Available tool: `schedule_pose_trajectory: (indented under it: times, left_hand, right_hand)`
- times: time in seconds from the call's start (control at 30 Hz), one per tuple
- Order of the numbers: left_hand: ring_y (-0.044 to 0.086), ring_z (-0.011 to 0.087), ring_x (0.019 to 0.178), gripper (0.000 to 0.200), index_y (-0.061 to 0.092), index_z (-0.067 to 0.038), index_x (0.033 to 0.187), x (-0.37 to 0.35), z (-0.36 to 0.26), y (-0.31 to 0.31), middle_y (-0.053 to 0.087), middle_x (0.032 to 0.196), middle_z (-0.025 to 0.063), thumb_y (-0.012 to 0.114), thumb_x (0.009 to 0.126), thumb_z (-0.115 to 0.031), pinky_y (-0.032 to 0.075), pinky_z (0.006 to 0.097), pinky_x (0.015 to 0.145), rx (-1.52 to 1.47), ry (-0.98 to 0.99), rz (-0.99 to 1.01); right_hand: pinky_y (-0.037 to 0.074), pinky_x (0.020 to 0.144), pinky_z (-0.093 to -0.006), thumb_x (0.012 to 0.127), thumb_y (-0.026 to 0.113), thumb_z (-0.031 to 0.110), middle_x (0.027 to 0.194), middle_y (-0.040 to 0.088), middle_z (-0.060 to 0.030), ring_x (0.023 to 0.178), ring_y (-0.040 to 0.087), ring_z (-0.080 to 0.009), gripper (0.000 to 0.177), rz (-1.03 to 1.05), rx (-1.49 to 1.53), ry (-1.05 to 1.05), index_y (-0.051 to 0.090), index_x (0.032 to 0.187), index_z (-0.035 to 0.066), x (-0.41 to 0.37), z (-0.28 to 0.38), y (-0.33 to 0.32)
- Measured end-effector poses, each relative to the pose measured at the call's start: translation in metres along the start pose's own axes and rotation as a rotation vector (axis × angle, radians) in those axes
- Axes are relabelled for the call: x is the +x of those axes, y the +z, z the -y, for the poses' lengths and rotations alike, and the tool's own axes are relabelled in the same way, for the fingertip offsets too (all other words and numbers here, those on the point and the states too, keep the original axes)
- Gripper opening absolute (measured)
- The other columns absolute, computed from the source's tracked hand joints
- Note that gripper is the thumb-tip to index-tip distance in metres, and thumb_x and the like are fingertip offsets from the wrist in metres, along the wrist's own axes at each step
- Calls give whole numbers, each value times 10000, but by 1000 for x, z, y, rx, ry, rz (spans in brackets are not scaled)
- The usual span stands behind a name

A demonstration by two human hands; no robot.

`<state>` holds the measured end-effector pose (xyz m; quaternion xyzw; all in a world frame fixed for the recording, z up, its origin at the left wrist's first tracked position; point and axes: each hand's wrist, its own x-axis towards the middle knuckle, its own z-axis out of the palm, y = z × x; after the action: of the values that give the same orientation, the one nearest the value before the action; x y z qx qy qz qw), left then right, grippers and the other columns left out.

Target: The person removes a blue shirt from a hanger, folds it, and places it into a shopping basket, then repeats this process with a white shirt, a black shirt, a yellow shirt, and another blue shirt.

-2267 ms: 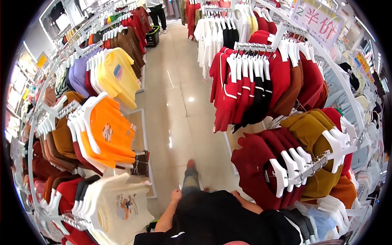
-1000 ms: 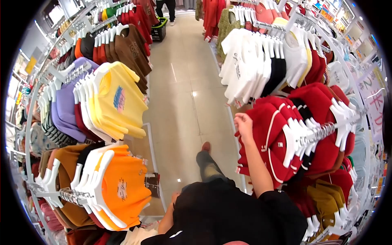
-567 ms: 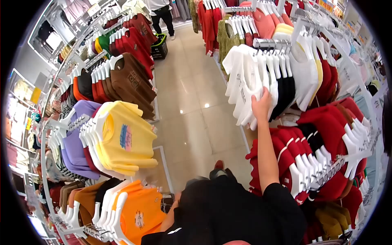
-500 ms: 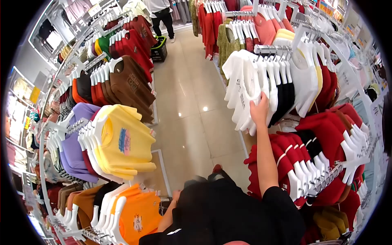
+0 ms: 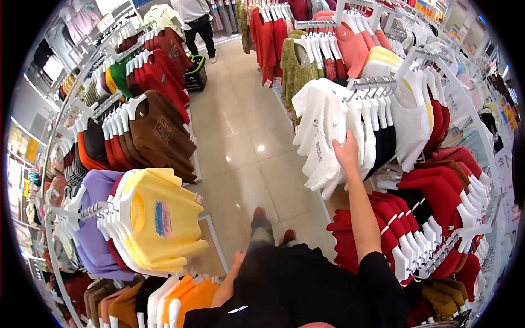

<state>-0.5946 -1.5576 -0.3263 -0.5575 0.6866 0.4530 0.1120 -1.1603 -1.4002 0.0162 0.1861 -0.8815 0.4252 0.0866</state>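
Note:
My right hand (image 5: 345,152) reaches out to the front of a rack and is closed on the edge of a white T-shirt (image 5: 322,131) near its neckline. The shirt has dark lettering on its chest and hangs from a white hanger. Behind it, more white and black tops (image 5: 387,139) hang on the same metal arm (image 5: 373,83). My left hand (image 5: 238,258) hangs low beside my body, close to orange tops (image 5: 199,295); its fingers are too small and partly hidden to judge.
On the left hang a yellow sweatshirt (image 5: 158,218) and brown sweatshirts (image 5: 161,131). Dark red tops (image 5: 377,218) hang at the right. A tiled aisle (image 5: 235,131) runs between the racks. A black basket (image 5: 196,76) and a person (image 5: 197,24) stand at the far end.
My view has shifted, so the left racks appear lower and both my shoes now show. My right hand keeps its hold on the white T-shirt, whose front has swung slightly.

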Motion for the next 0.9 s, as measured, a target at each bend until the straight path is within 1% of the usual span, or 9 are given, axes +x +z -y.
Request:
schedule_pose_trajectory:
  times: [0.23,0.37,0.47,0.67,0.73,0.77,0.8,0.87,0.9]
  left_hand:
    - [691,355,983,345,741,-10,996,43,4,-24,727,1036,228,621,883,-313,523,422,875,-177,36,23]
    - [687,355,989,373,739,-3,992,63,-1,-37,725,1043,235,634,902,-350,521,419,882,-94,-22,96]
    - [682,370,1000,400,738,7,1013,87,10,-39,723,1044,241,636,907,-366,518,435,883,-94,63,203]
    - [678,348,966,429,721,48,1049,166,-14,-53,720,1011,238,627,909,-347,519,458,829,45,122,358]
    - [671,274,879,377,717,44,1032,173,-94,-70,724,939,188,628,913,-303,528,415,753,-82,-13,286]
    - [668,237,835,352,715,43,1024,164,-148,-84,726,903,163,628,915,-280,533,393,715,-128,51,282]
    - [639,192,799,313,696,43,1030,148,-208,-104,705,847,109,628,934,-248,522,342,713,-169,204,303]
    - [644,203,936,338,657,29,1148,108,-317,-141,702,1010,125,592,996,-266,514,336,856,-275,528,377]
    - [629,148,985,314,630,-4,1204,82,-364,-159,682,1043,73,589,1023,-258,495,301,878,-353,683,429]
  right_hand:
    - [508,894,-444,760,699,116,1041,700,-229,991,662,-414,400,-57,-123,-63,662,1133,-24,37,1,15]
    - [511,888,-383,713,669,59,1032,709,-206,977,682,-343,457,-27,-16,41,663,1161,-33,45,8,9]
    - [505,866,-398,707,666,72,1000,668,-228,953,659,-376,357,-18,167,102,676,1048,-32,45,26,-3]
    - [504,856,-379,705,666,25,988,654,-203,948,649,-348,337,67,32,-40,657,1031,-60,36,102,-44]
    - [491,820,-347,713,667,5,1019,633,-170,910,632,-298,318,140,47,-87,650,1023,-66,33,122,-54]
    - [487,805,-339,716,669,4,1027,628,-161,892,624,-284,316,184,50,-99,651,1024,-65,31,133,-58]
    - [482,791,-332,719,670,2,1034,622,-153,875,617,-271,314,230,54,-109,651,1025,-64,29,143,-62]
    - [452,703,-303,723,680,-3,1038,607,-119,802,570,-215,295,286,57,-175,650,1010,-66,26,161,-65]
    - [445,686,-301,721,683,-5,1037,607,-116,786,562,-210,292,325,63,-186,651,1004,-67,25,172,-67]
